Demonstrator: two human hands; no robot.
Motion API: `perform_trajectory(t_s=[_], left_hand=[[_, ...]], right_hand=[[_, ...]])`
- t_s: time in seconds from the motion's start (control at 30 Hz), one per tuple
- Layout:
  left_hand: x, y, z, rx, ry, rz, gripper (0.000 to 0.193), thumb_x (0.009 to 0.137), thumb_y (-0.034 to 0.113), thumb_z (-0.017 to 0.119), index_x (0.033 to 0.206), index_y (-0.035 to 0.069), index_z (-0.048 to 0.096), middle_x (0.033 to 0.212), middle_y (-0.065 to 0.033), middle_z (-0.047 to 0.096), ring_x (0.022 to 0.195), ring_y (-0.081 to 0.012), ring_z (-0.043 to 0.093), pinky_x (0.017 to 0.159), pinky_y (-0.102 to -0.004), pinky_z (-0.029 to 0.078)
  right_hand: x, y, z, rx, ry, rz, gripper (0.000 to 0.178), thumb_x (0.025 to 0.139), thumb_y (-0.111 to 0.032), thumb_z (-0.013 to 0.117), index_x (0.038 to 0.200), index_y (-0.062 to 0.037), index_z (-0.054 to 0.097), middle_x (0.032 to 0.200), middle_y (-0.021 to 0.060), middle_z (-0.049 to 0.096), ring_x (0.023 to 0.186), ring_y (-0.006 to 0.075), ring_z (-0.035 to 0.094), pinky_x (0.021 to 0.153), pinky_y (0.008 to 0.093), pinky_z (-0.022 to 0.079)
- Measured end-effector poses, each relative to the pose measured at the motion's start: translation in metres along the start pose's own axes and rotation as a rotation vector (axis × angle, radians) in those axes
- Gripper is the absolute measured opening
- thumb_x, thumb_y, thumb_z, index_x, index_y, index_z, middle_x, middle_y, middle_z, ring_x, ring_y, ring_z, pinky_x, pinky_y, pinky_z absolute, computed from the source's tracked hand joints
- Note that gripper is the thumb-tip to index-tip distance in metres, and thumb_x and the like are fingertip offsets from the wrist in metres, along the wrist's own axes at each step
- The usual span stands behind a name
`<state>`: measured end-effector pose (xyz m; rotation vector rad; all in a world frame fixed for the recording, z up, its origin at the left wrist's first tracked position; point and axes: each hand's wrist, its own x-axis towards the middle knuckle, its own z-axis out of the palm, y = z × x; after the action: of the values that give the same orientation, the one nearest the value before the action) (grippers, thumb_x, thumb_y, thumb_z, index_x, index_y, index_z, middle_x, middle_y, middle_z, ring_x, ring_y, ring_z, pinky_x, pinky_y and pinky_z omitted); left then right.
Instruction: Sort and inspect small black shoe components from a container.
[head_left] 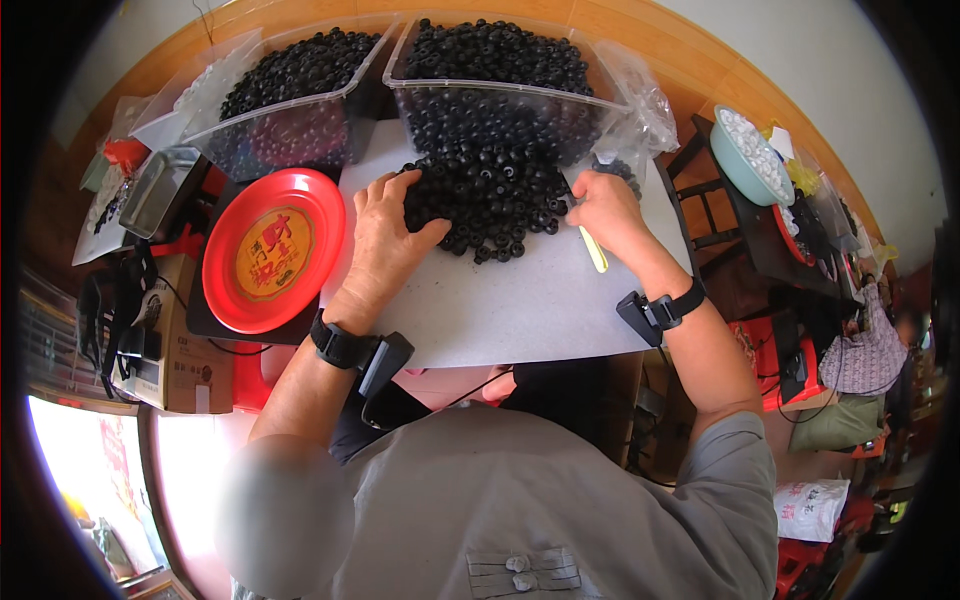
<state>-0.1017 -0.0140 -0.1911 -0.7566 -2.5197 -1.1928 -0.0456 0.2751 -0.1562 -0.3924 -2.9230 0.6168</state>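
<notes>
A heap of round black beads (488, 192), several showing holes, lies on the pale sheet covering the table (480, 310). At the heap's left edge is my left hand (385, 225), its thumb and fingers apart and curved around the near beads. It grips nothing that I can make out. To the right of the heap, my right hand (608, 212) is closed around a slim tool with a yellow-green handle (594, 250). The handle sticks out below the fist toward me; the tool's other end is hidden by the fingers. Both wrists wear black straps with small devices.
Two clear plastic bins (500, 90) (290, 125) full of black beads stand behind the heap. A red round tray (325, 215) sits to the left, near a metal pan (160, 190). A clear plastic bag (640, 95) and a pale-blue basin of white pieces (725, 150) are to the right.
</notes>
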Motion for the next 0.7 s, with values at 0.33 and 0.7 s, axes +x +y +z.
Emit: perform_trajectory(t_s=[0.33, 0.7], left_hand=[[0.001, 0.003, 0.0, -0.07, -0.019, 0.012, 0.066, 0.076, 0.025, 0.077, 0.135, 0.003, 0.056, 0.137, -0.0192, 0.052, 0.13, -0.0361, 0.044, 0.108, -0.0436, 0.039], [0.001, -0.003, -0.001, -0.383, 0.055, -0.164, 0.041, 0.079, 0.011, 0.071, 0.119, 0.0, 0.066, 0.117, -0.0199, 0.063, 0.103, -0.0273, 0.063, 0.085, -0.0352, 0.053]], right_hand=[[-0.02, -0.013, 0.003, -0.041, -0.005, -0.118, 0.036, 0.067, -0.009, 0.078, 0.098, 0.0034, 0.064, 0.08, 0.021, 0.067, 0.078, 0.0358, 0.067, 0.07, 0.0427, 0.05], [-0.067, 0.011, -0.016, -0.155, 0.071, 0.02, 0.024, 0.077, -0.008, 0.07, 0.1, -0.0038, 0.066, 0.09, 0.0191, 0.07, 0.089, 0.0382, 0.067, 0.078, 0.0462, 0.05]])
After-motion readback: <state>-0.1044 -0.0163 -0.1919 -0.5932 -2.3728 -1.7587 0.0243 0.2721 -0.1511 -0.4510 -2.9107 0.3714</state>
